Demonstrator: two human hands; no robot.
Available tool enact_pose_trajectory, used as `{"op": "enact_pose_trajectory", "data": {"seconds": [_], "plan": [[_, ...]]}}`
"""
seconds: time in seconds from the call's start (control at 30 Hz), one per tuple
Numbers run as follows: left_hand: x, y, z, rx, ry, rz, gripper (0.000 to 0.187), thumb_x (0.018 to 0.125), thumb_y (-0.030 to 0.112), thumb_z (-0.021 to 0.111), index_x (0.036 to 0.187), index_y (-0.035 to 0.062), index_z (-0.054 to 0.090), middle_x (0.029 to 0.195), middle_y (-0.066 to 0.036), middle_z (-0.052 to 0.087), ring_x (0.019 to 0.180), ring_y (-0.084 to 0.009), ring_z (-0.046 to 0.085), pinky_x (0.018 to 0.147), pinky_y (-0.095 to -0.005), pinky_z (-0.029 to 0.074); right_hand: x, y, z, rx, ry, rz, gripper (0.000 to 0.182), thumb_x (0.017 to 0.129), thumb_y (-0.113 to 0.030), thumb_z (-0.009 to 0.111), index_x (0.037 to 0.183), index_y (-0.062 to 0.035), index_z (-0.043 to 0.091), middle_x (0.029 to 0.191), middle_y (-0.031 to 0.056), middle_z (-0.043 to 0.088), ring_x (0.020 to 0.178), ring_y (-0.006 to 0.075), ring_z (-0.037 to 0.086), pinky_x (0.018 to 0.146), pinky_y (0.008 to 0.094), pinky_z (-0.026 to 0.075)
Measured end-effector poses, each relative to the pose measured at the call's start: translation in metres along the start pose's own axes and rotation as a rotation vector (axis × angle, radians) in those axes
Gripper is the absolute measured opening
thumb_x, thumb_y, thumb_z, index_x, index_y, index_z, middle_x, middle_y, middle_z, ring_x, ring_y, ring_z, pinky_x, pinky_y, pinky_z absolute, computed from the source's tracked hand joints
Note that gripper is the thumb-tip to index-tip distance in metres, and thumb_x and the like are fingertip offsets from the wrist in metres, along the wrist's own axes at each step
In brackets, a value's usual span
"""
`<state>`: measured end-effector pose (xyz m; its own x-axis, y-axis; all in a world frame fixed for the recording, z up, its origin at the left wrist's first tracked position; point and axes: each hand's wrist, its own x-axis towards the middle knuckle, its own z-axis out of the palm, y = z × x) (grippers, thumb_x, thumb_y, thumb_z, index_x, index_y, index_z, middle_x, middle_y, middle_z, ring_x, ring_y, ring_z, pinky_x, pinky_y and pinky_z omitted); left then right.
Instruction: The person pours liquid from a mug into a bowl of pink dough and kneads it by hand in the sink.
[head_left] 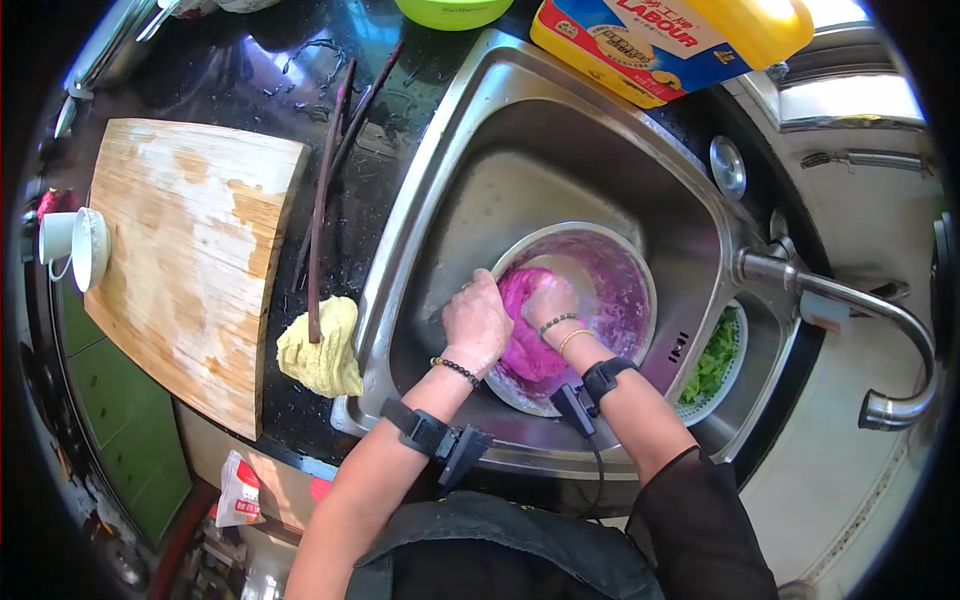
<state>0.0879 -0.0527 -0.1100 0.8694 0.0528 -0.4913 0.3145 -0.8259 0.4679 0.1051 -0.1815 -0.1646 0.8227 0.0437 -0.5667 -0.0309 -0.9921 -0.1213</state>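
A round metal bowl [641, 330] sits in the large basin of the sink, its inside smeared with pink. In it lies a soft lump of pink dough [530, 345]. My left hand [478, 322] is closed over the bowl's left rim, beside the dough; its fingertips are hidden. My right hand [549, 303] presses into the dough from above, fingers curled in and partly buried. On the counter left of the sink rests a pale yellow dough-like lump [322, 352], with the end of a dark chopstick [320, 230] on it.
A wooden cutting board [190, 250] lies on the left, with white cups [91, 250] at its edge. Behind the sink stands a yellow detergent jug [660, 45] beside a green bowl [455, 12]. The faucet [850, 290] arches at right, near leafy greens [714, 362] in the small basin.
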Motion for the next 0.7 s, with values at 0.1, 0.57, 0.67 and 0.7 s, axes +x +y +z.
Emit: {"op": "enact_pose_trajectory", "data": {"seconds": [0.1,0.57,0.67,0.7], "plan": [[0.001,-0.001,0.001,-0.018,0.026,0.009,0.018,0.069,0.005,0.053,0.084,-0.0016,0.046,0.075,-0.022,0.060,0.075,-0.0346,0.061,0.067,-0.0408,0.050,0.014,0.008,0.000,0.047,-0.001,0.136,0.019,0.067,-0.014,0.055,0.077,-0.0021,0.065,0.083,0.0222,0.061,0.079,0.0352,0.060,0.072,0.0406,0.049],[-0.002,-0.003,0.002,-0.070,0.056,0.063,0.016,0.079,0.014,0.049,0.083,-0.0022,0.047,0.070,-0.025,0.058,0.070,-0.0408,0.058,0.064,-0.0487,0.046,-0.102,0.049,-0.028,0.171,0.021,-0.335,0.013,0.074,-0.015,0.055,0.085,-0.0079,0.060,0.071,0.0176,0.059,0.069,0.0354,0.058,0.063,0.0434,0.047],[-0.001,-0.005,0.004,-0.072,0.051,0.057,0.017,0.079,0.014,0.048,0.083,-0.0025,0.047,0.071,-0.025,0.058,0.071,-0.0406,0.058,0.065,-0.0487,0.046,-0.099,0.051,-0.013,0.315,-0.141,-0.224,0.011,0.072,-0.016,0.056,0.078,-0.0086,0.061,0.071,0.0167,0.060,0.069,0.0339,0.059,0.062,0.0425,0.047],[-0.001,-0.004,0.002,-0.074,0.049,0.055,0.017,0.079,0.014,0.048,0.083,-0.0025,0.047,0.071,-0.025,0.058,0.071,-0.0406,0.058,0.065,-0.0487,0.046,-0.096,0.050,-0.008,0.245,-0.193,-0.234,0.011,0.070,-0.016,0.058,0.076,-0.0083,0.061,0.071,0.0169,0.060,0.069,0.0332,0.059,0.063,0.0416,0.048]]}}
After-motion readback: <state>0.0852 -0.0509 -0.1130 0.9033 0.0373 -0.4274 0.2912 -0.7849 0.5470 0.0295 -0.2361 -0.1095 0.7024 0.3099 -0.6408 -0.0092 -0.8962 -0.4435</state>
